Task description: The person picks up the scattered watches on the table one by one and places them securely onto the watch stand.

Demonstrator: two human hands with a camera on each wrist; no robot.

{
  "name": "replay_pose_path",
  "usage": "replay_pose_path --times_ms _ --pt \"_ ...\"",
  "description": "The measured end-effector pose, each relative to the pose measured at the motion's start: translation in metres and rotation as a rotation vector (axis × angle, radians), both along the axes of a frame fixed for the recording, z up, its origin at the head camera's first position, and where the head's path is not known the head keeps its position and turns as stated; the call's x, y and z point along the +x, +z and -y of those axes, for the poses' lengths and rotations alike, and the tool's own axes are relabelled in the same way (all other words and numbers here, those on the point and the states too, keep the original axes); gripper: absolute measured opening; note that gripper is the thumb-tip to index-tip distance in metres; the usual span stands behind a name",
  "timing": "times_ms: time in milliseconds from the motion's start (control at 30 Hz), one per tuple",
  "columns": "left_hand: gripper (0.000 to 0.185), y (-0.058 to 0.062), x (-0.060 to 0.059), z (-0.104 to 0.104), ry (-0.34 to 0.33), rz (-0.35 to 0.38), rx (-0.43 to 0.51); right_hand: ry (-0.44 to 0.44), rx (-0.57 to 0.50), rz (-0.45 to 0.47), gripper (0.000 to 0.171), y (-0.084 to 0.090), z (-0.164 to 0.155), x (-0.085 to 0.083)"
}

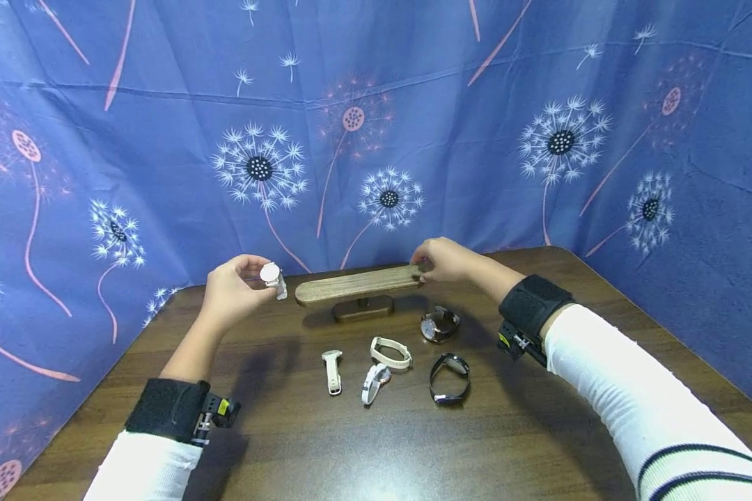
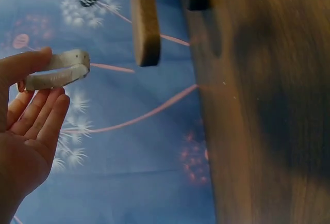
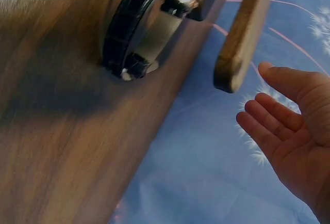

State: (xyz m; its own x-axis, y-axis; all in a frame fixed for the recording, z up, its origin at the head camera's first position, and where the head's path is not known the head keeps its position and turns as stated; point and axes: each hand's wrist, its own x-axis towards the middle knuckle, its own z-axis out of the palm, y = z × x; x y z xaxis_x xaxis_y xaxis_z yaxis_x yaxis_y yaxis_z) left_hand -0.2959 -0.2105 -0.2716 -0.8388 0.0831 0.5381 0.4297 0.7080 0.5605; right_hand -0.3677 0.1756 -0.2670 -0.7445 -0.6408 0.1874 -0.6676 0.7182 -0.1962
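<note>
Cloth (image 1: 451,104) hangs all round me, blue with puffy white flowers. Below it is the brown table (image 1: 351,445). At twelve o'clock on the table stands the wooden watch stand (image 1: 358,285) — a long flat bar on a short foot.

At ten o'clock from the stand's foot is my left hand (image 1: 232,291). It pinches the white watch (image 1: 272,275) up in the air, thumb on top, just beside the bar's left end; my other fingers (image 2: 38,113) stay straight.

At two o'clock is my right hand (image 1: 448,259), at the bar's right end. From above it seems to touch the bar, but my wrist view shows open fingers (image 3: 270,126) just beside it — I cannot tell which.

Nearer me lie five watches: brown watch (image 1: 439,325), black watch (image 1: 449,378), cream watch (image 1: 391,353), white-strap watch (image 1: 373,383) and small white watch (image 1: 333,370).
</note>
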Motion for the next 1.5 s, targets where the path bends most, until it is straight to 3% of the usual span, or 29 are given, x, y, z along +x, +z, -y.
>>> replay_pose_path --times_ms 233,367,600,800,1233,1500 --pt "0.041 -0.009 -0.018 0.009 -0.015 0.095 -0.086 -0.045 0.022 0.021 0.048 -0.017 0.006 -0.012" --pt "0.041 -0.016 -0.029 0.010 -0.031 0.112 -0.104 -0.052 0.000 0.018 0.046 -0.023 0.007 -0.012" --pt "0.040 -0.035 -0.046 0.005 -0.048 0.138 -0.080 -0.072 -0.010 -0.004 0.040 -0.031 0.006 -0.018" --pt "0.040 -0.048 -0.053 0.002 -0.048 0.161 -0.063 -0.059 -0.024 -0.018 0.039 -0.032 0.006 -0.017" --pt "0.040 -0.049 -0.064 -0.001 -0.119 0.260 -0.061 -0.018 -0.058 -0.078 0.037 -0.037 0.004 -0.019" --pt "0.042 -0.048 -0.069 -0.003 -0.125 0.280 -0.078 -0.044 -0.073 -0.040 0.039 -0.036 0.004 -0.018"
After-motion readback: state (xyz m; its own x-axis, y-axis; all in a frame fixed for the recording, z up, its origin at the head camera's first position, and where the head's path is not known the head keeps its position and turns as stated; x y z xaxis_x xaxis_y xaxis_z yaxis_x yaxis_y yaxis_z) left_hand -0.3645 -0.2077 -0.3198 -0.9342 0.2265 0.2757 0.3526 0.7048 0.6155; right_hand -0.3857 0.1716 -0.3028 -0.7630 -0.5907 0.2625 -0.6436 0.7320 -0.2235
